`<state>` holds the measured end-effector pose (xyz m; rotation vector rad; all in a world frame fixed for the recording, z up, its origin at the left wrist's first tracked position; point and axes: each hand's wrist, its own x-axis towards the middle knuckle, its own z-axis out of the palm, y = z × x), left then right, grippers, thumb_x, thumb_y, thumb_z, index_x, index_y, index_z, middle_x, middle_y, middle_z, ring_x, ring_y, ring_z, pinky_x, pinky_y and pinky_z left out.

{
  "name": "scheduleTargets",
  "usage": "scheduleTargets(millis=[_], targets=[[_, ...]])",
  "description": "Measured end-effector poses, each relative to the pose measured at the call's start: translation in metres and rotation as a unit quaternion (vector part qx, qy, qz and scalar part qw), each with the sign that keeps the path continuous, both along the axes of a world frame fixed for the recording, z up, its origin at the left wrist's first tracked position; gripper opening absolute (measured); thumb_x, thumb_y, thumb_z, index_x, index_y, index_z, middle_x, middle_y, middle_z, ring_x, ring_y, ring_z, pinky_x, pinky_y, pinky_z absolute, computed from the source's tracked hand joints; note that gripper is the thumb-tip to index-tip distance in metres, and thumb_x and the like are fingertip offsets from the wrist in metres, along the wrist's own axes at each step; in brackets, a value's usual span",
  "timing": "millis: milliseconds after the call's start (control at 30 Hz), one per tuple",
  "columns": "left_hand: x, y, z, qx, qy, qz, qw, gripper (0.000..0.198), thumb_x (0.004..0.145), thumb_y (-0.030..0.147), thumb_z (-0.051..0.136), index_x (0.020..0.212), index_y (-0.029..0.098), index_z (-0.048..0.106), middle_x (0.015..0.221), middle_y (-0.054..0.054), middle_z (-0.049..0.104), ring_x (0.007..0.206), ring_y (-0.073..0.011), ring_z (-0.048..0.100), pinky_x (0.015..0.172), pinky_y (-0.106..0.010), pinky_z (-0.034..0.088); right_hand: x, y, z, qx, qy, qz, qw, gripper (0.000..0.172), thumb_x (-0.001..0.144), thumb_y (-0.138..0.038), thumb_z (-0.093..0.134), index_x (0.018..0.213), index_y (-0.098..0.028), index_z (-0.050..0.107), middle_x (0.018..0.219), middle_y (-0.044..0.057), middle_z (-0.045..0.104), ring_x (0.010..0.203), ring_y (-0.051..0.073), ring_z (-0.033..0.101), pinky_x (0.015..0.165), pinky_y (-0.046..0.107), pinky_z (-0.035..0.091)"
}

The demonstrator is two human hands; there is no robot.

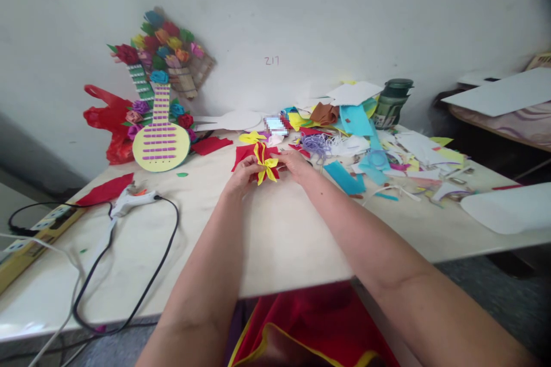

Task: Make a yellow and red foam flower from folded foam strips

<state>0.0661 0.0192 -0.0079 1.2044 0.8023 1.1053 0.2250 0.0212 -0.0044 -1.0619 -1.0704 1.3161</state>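
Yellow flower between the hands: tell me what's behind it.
Red material shows behind the yellow flower, a yellow scrap farther back. The flower and left hand cover part of the red, so whether it is one piece cannot be seen.

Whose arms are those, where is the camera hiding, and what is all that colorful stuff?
There's no robot here, just a person with bare hands. The camera sits on that person's head and looks forward and down, so you see almost what they see. There is only this one picture.

The left hand and right hand hold a yellow and red flower between them, over a pale table.

On the left lies a white glue gun with a black cord. Behind it stands a yellow guitar shape with purple stripes. To the right are colorful scraps, tangled string and a green bottle.
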Motion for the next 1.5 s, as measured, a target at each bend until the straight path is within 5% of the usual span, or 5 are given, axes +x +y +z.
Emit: scheduleTargets(millis=[200,400,667,900,1500], targets=[[0.002,-0.0009,0.001,0.014,0.024,0.017,0.999,0.032,0.05,0.018,0.073,0.073,0.017,0.051,0.063,0.004,0.058,0.05,-0.0088,0.054,0.046,-0.02,0.039,-0.002,-0.0054,0.0076,-0.036,0.001,-0.042,0.998,0.011,0.064,-0.024,0.064,0.062,-0.015,0.058,0.054,0.0,0.061,0.051,0.012,0.054,0.054,0.025,0.043],[0.0031,-0.0013,0.0019,0.032,0.072,0.052,0.996,0.034,0.048,0.018,0.074,0.075,0.016,0.055,0.064,0.003,0.059,0.05,-0.0082,0.053,0.046,-0.02,0.038,0.0046,0.0015,0.0069,0.072,-0.061,-0.12,0.988,0.02,0.064,-0.031,0.061,0.074,-0.015,0.067,0.07,0.001,0.067,0.066,0.013,0.058,0.063,0.026,0.044],[0.005,-0.004,0.0024,0.027,0.102,0.05,0.993,0.033,0.046,0.018,0.074,0.075,0.016,0.059,0.062,0.003,0.058,0.051,-0.0087,0.052,0.049,-0.021,0.039,0.004,-0.0028,0.0096,0.099,-0.029,-0.025,0.994,0.021,0.059,-0.022,0.064,0.078,-0.015,0.07,0.079,0.002,0.07,0.076,0.015,0.062,0.077,0.029,0.046],[0.0053,-0.005,0.0041,0.017,0.113,0.042,0.993,0.035,0.045,0.02,0.075,0.078,0.016,0.061,0.059,0.003,0.059,0.049,-0.0095,0.051,0.049,-0.022,0.039,0.0056,-0.0056,0.0106,0.082,-0.022,-0.022,0.996,0.02,0.059,-0.019,0.063,0.078,-0.016,0.071,0.078,0.002,0.071,0.079,0.017,0.064,0.081,0.032,0.047],[0.0051,-0.0041,-0.0001,0.005,0.097,-0.001,0.995,0.033,0.05,0.019,0.074,0.08,0.015,0.061,0.066,0.0,0.063,0.056,-0.0117,0.057,0.054,-0.023,0.042,0.0031,-0.0061,0.0088,0.064,-0.042,-0.016,0.997,0.018,0.058,-0.012,0.056,0.07,-0.016,0.069,0.065,-0.002,0.068,0.063,0.013,0.061,0.065,0.025,0.048]])
